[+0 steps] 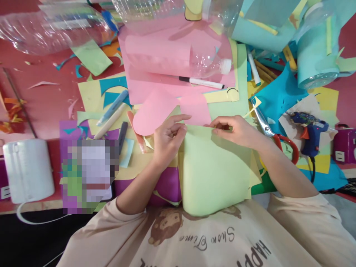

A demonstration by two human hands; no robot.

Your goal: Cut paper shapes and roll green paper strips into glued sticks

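Observation:
A light green sheet of paper [215,167] lies before me, its near edge curving down against my shirt. My left hand [170,137] pinches the sheet's far left corner between thumb and finger. At the far edge, further right, my right hand [232,129] grips the same sheet with fingers bent. Just beyond the hands lie pink paper pieces [155,113], one with a rounded end. A plastic bottle wrapped in pink paper [161,55] rests on its side on pink sheets, with a white marker [205,82] beside it.
Scissors with red handles [286,146] and a blue glue gun [314,137] lie to the right, near a turquoise-wrapped bottle [318,55]. Clear plastic bottles [55,31] lie at the back left. A white pouch [29,170], markers [112,107] and paper scraps cover the left side.

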